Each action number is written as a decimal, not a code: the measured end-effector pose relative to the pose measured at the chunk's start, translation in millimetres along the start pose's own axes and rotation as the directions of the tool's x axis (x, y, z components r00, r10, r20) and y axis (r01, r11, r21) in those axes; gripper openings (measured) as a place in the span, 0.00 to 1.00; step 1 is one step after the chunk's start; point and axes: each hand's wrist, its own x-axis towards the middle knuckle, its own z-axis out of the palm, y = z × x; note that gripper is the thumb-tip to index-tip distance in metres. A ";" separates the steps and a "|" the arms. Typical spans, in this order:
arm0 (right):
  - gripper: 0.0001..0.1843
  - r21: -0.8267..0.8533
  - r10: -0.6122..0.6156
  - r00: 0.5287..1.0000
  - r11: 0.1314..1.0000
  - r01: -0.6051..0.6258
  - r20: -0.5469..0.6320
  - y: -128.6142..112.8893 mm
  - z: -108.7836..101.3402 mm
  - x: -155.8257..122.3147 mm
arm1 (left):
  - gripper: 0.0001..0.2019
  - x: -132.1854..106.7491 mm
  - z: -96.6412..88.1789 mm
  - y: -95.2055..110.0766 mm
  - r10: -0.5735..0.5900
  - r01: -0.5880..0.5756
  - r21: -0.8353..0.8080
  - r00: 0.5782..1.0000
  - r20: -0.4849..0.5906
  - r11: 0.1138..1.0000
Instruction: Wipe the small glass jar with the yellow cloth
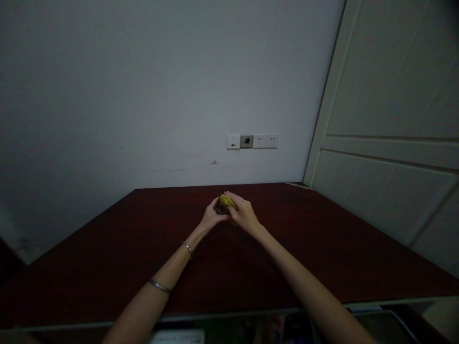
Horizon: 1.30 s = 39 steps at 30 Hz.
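Both my hands meet over the far middle of a dark red table. My right hand is curled over a small yellow object, which looks like a banana or a piece of peel. My left hand pinches the same object from the left side, its fingers closed on the darker end. The lower part of the object is hidden by my fingers. Two thin bracelets sit on my left forearm.
A white wall stands behind the table with a row of sockets. A pale panelled door closes off the right side. Below the table's near edge lie dim, unclear items.
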 end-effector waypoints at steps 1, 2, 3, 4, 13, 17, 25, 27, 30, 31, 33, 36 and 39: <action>0.23 0.012 0.005 1.000 1.000 -0.005 0.002 1.1 0.6 -0.4 | 0.34 -0.7 0.4 1.0 -0.006 0.006 0.013 1.000 -0.005 1.000; 0.24 0.018 -0.006 1.000 1.000 0.006 0.010 0.9 1.3 -2.0 | 0.34 -1.2 0.6 1.2 -0.009 0.009 0.019 1.000 -0.010 1.000; 0.24 0.018 -0.027 0.999 0.999 0.027 0.021 -0.6 2.1 -4.4 | 0.33 -1.3 0.5 0.6 -0.008 0.008 0.018 1.000 -0.014 1.000; 0.25 0.019 -0.055 0.998 0.998 0.054 0.034 -2.9 2.8 -7.3 | 0.33 -1.2 0.1 -0.5 -0.004 0.005 0.015 1.000 -0.015 1.000; 0.23 0.137 -0.010 1.000 0.991 0.011 -0.005 0.3 9.6 -2.7 | 0.31 0.9 -4.1 -3.2 0.026 -0.024 0.082 0.999 -0.023 0.996; 0.20 0.254 0.233 0.968 0.946 -0.204 -0.093 6.9 13.9 3.9 | 0.35 -1.2 -2.4 1.4 -0.033 0.035 0.066 0.999 -0.032 0.997; 0.24 0.194 -0.016 1.000 0.981 0.018 -0.009 4.2 11.3 -7.3 | 0.32 -2.5 1.3 0.5 0.024 -0.016 0.090 0.997 -0.080 0.996; 0.24 0.172 -0.047 0.999 0.984 0.042 0.024 6.4 11.3 -6.1 | 0.32 -3.4 2.5 2.1 0.044 -0.037 0.110 0.997 -0.059 0.993; 0.22 0.165 0.058 0.998 0.985 -0.053 -0.023 10.3 12.5 -3.0 | 0.34 -4.6 3.3 3.7 0.050 -0.049 0.146 0.999 -0.004 0.988; 0.22 0.174 0.103 0.994 0.980 -0.094 -0.040 11.2 12.8 -2.3 | 0.36 -4.8 3.1 3.3 0.049 -0.050 0.159 0.999 0.010 0.986; 0.20 0.211 0.172 0.984 0.965 -0.158 -0.051 12.3 12.5 -1.4 | 0.38 -5.0 2.0 1.0 0.042 -0.047 0.175 0.999 0.035 0.984; 0.16 0.298 0.248 0.968 0.928 -0.225 -0.041 14.4 10.4 0.5 | 0.40 -4.5 -0.1 -3.7 0.019 -0.030 0.154 0.997 0.071 0.988; 0.12 0.396 0.380 0.922 0.860 -0.321 -0.077 20.5 7.1 4.1 | 0.39 -3.9 -0.9 -5.2 -0.043 0.037 0.060 0.995 0.092 0.997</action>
